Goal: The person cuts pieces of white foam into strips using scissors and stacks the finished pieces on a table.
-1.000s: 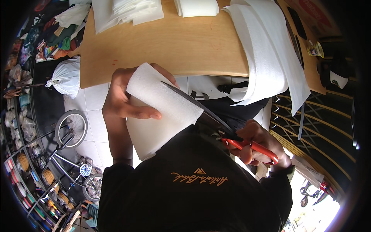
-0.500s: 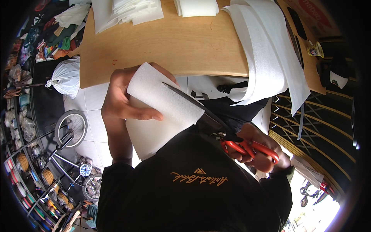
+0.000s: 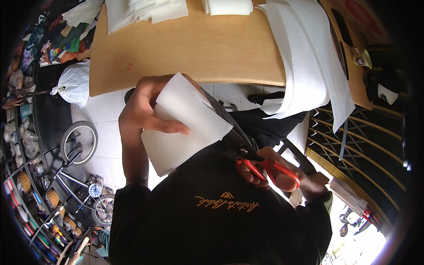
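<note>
A folded piece of white, felt-like sheet (image 3: 194,112) is held over my lap, above my dark shirt. My left hand (image 3: 143,104) grips it from its left side, thumb across the front and fingers behind. In my right hand (image 3: 274,157) are scissors (image 3: 270,175) with red handles and dark blades, thumb and fingers in the loops. The blades point up and left along the sheet's right edge, partly behind it. Whether they touch the sheet or are cutting it, I cannot make out.
Ahead stands a wooden table (image 3: 190,53) with a pile of white sheets (image 3: 154,11) and a folded white bundle (image 3: 227,6). Long white sheeting (image 3: 302,57) drapes over its right end. At left are a tied white bag (image 3: 75,84), a bicycle (image 3: 79,143) and crowded shelves (image 3: 31,176).
The scissors and my right hand have moved left and slightly up. The blade that lay across the front of the sheet is now along its right edge. The sheet has tilted a little.
</note>
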Demonstrator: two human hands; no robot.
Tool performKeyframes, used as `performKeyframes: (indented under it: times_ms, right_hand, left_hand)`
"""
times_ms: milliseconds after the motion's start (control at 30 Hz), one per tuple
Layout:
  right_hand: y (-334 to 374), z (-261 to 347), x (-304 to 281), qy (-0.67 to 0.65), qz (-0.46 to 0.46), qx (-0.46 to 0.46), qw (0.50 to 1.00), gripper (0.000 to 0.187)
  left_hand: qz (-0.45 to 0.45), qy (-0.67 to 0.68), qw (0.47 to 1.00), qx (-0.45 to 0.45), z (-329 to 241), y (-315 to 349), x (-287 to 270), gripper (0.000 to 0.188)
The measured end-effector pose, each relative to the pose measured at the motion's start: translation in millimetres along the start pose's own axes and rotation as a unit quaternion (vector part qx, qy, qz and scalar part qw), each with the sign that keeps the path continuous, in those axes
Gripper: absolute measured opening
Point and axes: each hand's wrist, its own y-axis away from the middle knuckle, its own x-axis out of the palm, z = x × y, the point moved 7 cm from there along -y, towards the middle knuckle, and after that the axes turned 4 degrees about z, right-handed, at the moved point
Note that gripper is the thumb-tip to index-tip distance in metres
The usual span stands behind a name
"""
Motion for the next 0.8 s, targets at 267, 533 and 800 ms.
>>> performKeyframes:
  times_ms: [267, 533, 800]
  right_hand:
    - [-3.6, -0.5, -0.6, 0.127, 0.062, 0.077, 0.987, 0.099]
    - [8.4, 8.6, -8.5, 0.115, 0.061, 0.098, 0.987, 0.079]
    - [9.2, 20.8, -8.6, 0.175, 0.093, 0.097, 0.975, 0.077]
  left_hand:
    - [0.012, -0.019, 1.0, 0.009, -2.0, -4.0, 8.4, 0.054]
    - [0.011, 0.003, 0.998, 0.06, -3.8, -6.4, 12.1, 0.054]
    - [0.002, -0.016, 0.996, 0.085, -14.8, -7.5, 12.7, 0.054]
